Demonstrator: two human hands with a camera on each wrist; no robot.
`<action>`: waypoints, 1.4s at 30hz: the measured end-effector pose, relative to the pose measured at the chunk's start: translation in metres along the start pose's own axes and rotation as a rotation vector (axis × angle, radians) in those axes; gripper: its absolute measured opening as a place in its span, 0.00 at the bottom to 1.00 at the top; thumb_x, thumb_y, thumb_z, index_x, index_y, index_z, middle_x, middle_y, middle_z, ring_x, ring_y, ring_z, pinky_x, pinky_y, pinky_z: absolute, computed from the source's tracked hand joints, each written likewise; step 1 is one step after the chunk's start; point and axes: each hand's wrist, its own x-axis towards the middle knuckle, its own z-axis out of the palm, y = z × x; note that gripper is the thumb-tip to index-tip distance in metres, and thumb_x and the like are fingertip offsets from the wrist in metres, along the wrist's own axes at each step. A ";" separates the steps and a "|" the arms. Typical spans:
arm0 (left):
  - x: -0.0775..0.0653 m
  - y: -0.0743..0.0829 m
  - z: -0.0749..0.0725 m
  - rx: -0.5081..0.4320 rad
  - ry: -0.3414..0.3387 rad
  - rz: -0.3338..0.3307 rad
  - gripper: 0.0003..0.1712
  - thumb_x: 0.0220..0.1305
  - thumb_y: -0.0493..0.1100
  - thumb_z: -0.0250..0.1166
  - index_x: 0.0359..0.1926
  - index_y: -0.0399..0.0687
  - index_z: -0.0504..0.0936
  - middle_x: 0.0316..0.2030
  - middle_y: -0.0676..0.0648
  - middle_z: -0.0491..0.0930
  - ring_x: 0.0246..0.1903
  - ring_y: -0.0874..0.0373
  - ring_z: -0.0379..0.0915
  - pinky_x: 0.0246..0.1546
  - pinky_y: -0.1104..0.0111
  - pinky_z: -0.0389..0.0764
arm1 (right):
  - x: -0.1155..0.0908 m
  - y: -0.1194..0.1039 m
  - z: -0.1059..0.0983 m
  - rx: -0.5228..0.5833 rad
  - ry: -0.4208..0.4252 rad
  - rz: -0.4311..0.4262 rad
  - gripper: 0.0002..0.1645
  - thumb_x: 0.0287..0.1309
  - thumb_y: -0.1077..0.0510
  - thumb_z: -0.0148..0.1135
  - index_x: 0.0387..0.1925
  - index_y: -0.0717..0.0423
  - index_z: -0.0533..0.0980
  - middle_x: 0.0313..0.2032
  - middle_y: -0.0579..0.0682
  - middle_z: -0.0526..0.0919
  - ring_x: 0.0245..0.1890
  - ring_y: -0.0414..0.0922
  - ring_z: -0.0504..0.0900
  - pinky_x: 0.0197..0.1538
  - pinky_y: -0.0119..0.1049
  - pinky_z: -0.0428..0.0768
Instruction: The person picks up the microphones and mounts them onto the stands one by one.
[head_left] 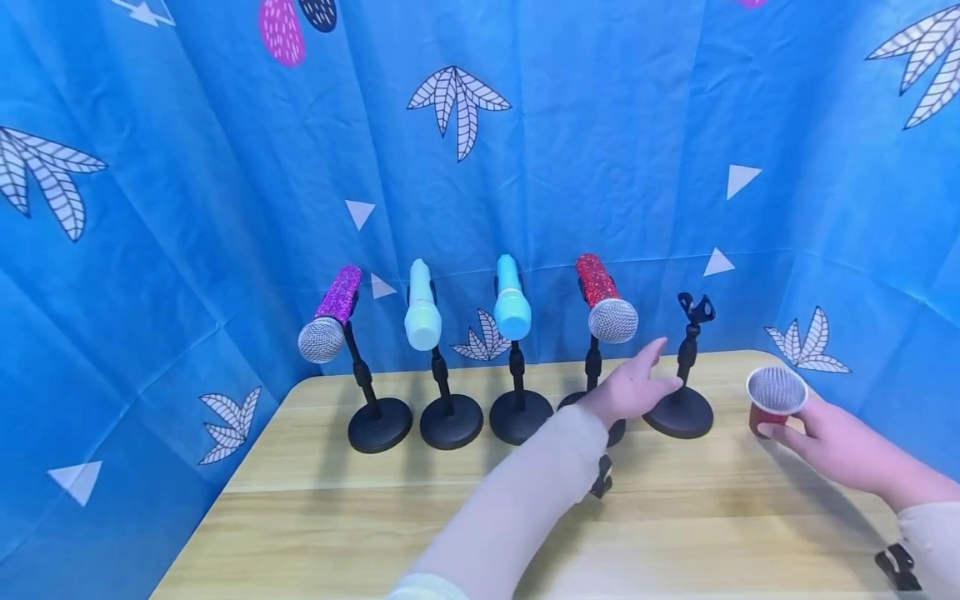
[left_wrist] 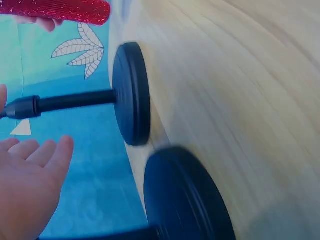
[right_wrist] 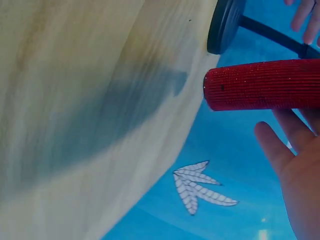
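My right hand (head_left: pixel 843 446) grips a red glitter microphone (head_left: pixel 767 421) with a silver mesh head, upright above the table's right side. In the right wrist view its ridged red handle (right_wrist: pixel 262 86) lies along the fingers. My left hand (head_left: pixel 633 385) reaches toward the microphone stand (head_left: pixel 686 367) whose clip holds nothing. Its fingers are extended with nothing in them, and in the left wrist view they are close beside the black pole (left_wrist: pixel 75 101). Left of that stand, another red glitter microphone (head_left: pixel 600 287) sits in its clip, its base partly hidden by my left arm.
A purple glitter microphone (head_left: pixel 341 292), a mint microphone (head_left: pixel 422 304) and a light blue microphone (head_left: pixel 512 296) rest on black stands in a row to the left. Blue patterned cloth (head_left: pixel 480 183) hangs behind the wooden table (head_left: pixel 337 517).
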 end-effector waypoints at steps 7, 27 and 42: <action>0.012 0.010 0.012 -0.101 -0.036 0.023 0.38 0.77 0.52 0.56 0.80 0.60 0.50 0.75 0.60 0.59 0.72 0.66 0.55 0.70 0.60 0.61 | -0.001 0.008 0.000 0.069 -0.020 0.130 0.26 0.69 0.56 0.63 0.60 0.70 0.68 0.51 0.69 0.82 0.46 0.41 0.82 0.41 0.31 0.78; 0.003 0.016 0.019 0.123 0.033 0.074 0.25 0.73 0.58 0.60 0.66 0.62 0.71 0.55 0.59 0.79 0.54 0.68 0.76 0.53 0.66 0.79 | 0.007 0.004 -0.003 0.112 0.028 0.118 0.24 0.72 0.57 0.59 0.59 0.69 0.65 0.47 0.67 0.82 0.40 0.27 0.77 0.37 0.31 0.78; -0.042 0.015 0.000 0.328 -0.070 0.186 0.10 0.71 0.58 0.62 0.47 0.64 0.76 0.45 0.63 0.81 0.42 0.73 0.76 0.45 0.75 0.79 | 0.012 -0.031 -0.012 0.210 0.039 0.063 0.27 0.70 0.58 0.62 0.66 0.62 0.66 0.59 0.65 0.79 0.51 0.15 0.67 0.43 0.22 0.74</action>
